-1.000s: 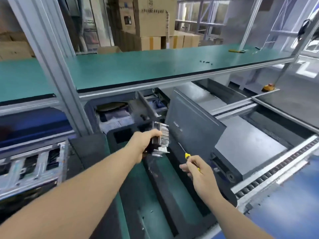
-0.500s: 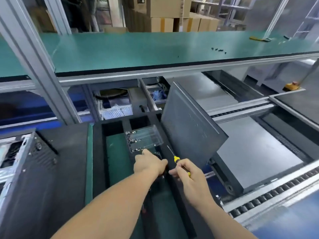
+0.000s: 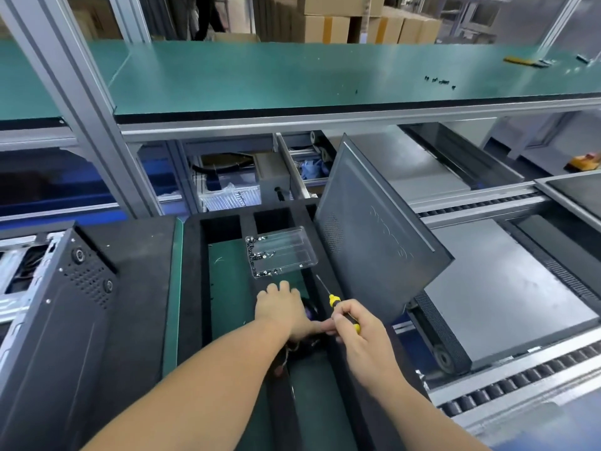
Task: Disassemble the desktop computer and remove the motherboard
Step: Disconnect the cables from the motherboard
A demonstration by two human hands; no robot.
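Two hands in view, both low in the black foam tray [image 3: 192, 288]. Left hand [image 3: 281, 309] is palm down in the tray's long middle slot, fingers curled over a dark part [image 3: 310, 312] with thin wires trailing near the wrist; most of that part is hidden, can't tell what it is. Right hand [image 3: 354, 333] pinches one yellow-and-black screwdriver [image 3: 335, 304], thin shaft pointing up and away toward the clear box. Left thumb tip touches the right fingers.

One clear plastic box [image 3: 281, 255] lies across the tray's ribs just beyond the left hand, three ridged lanes, small screws bunched at its left end; count not readable.

One dark side panel [image 3: 374, 236] stands tilted against the tray's right edge. One PC case [image 3: 58, 320] lies at far left, black skin, bare metal frame open on its left. Motherboard itself not visible from here.

One flat grey unit [image 3: 507, 294] lies on the roller conveyor at right. Green shelf [image 3: 260, 76] above carries a scatter of black screws [image 3: 439, 81] at right, about seven. Cardboard boxes [image 3: 341, 24] stacked behind.
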